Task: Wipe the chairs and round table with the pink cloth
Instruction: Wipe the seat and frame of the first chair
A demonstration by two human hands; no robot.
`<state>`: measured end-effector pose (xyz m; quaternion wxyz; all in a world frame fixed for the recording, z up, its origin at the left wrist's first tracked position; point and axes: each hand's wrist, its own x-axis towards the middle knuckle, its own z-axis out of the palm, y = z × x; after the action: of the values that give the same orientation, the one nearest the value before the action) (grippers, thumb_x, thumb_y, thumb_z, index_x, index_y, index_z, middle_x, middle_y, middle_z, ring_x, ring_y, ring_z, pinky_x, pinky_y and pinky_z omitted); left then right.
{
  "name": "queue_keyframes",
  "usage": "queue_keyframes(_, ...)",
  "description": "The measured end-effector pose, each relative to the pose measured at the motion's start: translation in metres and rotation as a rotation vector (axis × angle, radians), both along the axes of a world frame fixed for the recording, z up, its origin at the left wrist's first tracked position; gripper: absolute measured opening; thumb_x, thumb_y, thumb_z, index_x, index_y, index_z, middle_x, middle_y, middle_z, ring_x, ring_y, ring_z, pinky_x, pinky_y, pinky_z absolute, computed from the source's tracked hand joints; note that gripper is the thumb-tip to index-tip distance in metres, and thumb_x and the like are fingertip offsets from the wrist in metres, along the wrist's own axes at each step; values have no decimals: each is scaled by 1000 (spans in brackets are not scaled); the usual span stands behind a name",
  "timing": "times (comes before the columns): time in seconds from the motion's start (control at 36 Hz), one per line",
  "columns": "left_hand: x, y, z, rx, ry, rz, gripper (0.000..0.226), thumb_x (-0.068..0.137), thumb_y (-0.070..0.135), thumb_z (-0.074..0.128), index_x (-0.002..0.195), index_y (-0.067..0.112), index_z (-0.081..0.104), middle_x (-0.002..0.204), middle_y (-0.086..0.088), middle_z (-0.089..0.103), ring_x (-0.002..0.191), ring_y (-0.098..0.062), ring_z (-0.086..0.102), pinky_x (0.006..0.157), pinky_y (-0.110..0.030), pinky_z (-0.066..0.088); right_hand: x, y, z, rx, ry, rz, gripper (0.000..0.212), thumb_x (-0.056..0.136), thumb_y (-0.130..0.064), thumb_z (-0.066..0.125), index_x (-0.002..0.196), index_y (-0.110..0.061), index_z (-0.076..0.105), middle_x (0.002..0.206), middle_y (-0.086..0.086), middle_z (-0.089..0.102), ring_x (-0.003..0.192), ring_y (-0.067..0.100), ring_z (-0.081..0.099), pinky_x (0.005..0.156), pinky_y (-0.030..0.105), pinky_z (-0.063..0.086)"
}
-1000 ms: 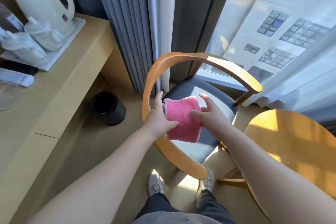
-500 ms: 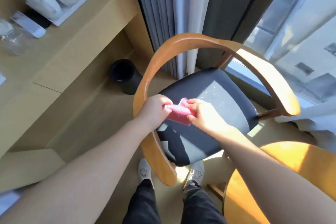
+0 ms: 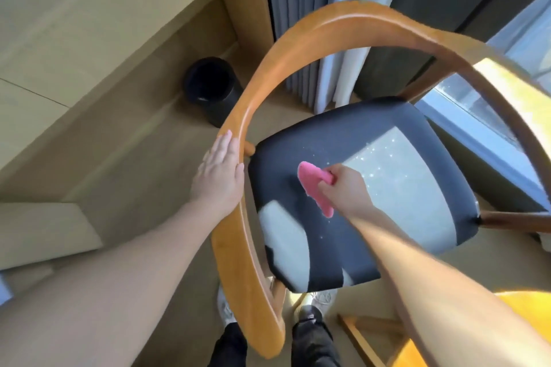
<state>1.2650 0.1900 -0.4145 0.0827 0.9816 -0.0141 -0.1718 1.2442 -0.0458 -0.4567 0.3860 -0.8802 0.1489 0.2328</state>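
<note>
The right hand (image 3: 346,191), at the centre of the frame, was clenched around a bunched pink cloth (image 3: 314,183), fingers curled over its upper edge. The pink cloth lay against the dark navy padded seat (image 3: 298,140) of a chair, on the seat's left half, with its free end sticking out to the upper left of the knuckles. Sunlight fell in pale patches across the seat, and small bright specks showed on the fabric just right of the cloth.

The left hand (image 3: 219,176), left of centre, was released and flat: its fingers lay straight and together along the outer side of the chair's curved orange-brown wooden rail (image 3: 238,247), with the thumb resting against the rail. It clasped nothing. The rail swept from the lower middle of the frame up past this hand, arched over the top and came down at the right edge.

In the lower right corner a sunlit piece of the yellow wooden round table (image 3: 527,305) showed, partly hidden by the right forearm. A black cylindrical bin (image 3: 213,89) stood on the floor left of the rail, beside a light wooden desk (image 3: 89,9) that filled the upper left. Grey pleated curtains (image 3: 292,24) hung at the top centre, with a window (image 3: 477,116) at the right. At the bottom edge were pale shoes (image 3: 320,298) and dark trousers (image 3: 313,343).
</note>
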Motion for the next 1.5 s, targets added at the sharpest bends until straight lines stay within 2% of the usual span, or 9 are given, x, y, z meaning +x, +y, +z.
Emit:
queue_keyframes(0.17, -6, 10, -25, -143, -192, -13, 53, 97, 23, 20, 148, 10, 29, 156, -2, 24, 145, -16, 16, 118, -28, 7, 46, 21, -37, -110, -114, 70, 19, 79, -22, 49, 74, -5, 56, 63, 9, 58, 57, 27, 54, 49, 30, 40)
queue_keyframes(0.31, -4, 12, -30, -186, -213, -17, 56, 92, 20, 23, 145, 9, 36, 153, -5, 31, 143, -18, 23, 117, -29, 11, 79, 54, -60, -169, -322, 174, 15, 72, -3, 52, 66, -12, 43, 76, 5, 40, 72, 29, 41, 60, 30, 27)
queue_keyframes(0.44, -2, 14, -32, -189, -203, -29, 57, 90, 20, 26, 144, 9, 38, 154, -4, 30, 143, -17, 23, 118, -28, 9, 62, 90, -92, -327, -93, 625, 35, 92, -42, 58, 99, -9, 69, 99, 10, 62, 93, 32, 55, 77, 37, 43)
queue_keyframes(0.53, -1, 15, -31, -207, -211, -27, 57, 88, 18, 28, 143, 7, 40, 152, -6, 34, 141, -19, 26, 117, -29, 12, 55, 88, -105, -364, -274, 675, 14, 76, -17, 72, 86, -7, 71, 85, 13, 65, 77, 35, 59, 65, 37, 44)
queue_keyframes(0.61, -1, 15, -30, -213, -216, -34, 58, 87, 18, 28, 143, 7, 40, 152, -7, 34, 141, -19, 25, 118, -30, 12, 62, 84, -116, -380, -352, 689, 41, 64, 0, 70, 104, 4, 68, 107, 24, 64, 96, 43, 61, 83, 47, 54)
queue_keyframes(0.72, -2, 15, -30, -188, -198, -45, 58, 88, 20, 28, 145, 9, 36, 153, -5, 31, 143, -18, 23, 117, -31, 12, 67, 91, -128, -422, -168, 685, 64, 101, -24, 39, 151, 4, 14, 159, 25, 12, 147, 43, 8, 120, 52, 6)
queue_keyframes(0.92, -1, 17, -30, -183, -206, -70, 59, 87, 19, 29, 145, 7, 34, 153, -8, 31, 143, -21, 24, 116, -36, 16, 67, 103, -144, -510, -126, 613, 64, 104, -37, 20, 153, 0, 2, 161, 20, 2, 148, 40, -3, 119, 56, 0)
queue_keyframes(1.19, 0, 19, -32, -208, -235, -73, 57, 88, 19, 29, 144, 8, 37, 152, -7, 32, 142, -21, 25, 115, -37, 18, 110, 134, -149, -530, -176, 591, 70, 95, -44, 9, 145, -3, 36, 150, 17, 37, 141, 42, 21, 115, 60, 9)
queue_keyframes(1.5, -2, 19, -35, -201, -216, -125, 60, 88, 20, 27, 146, 3, 27, 155, -11, 24, 145, -22, 17, 117, -41, 15, 52, 141, -159, -487, -265, 629, 62, 104, -41, 14, 153, -8, -6, 163, 14, -1, 148, 35, -11, 118, 50, -14)
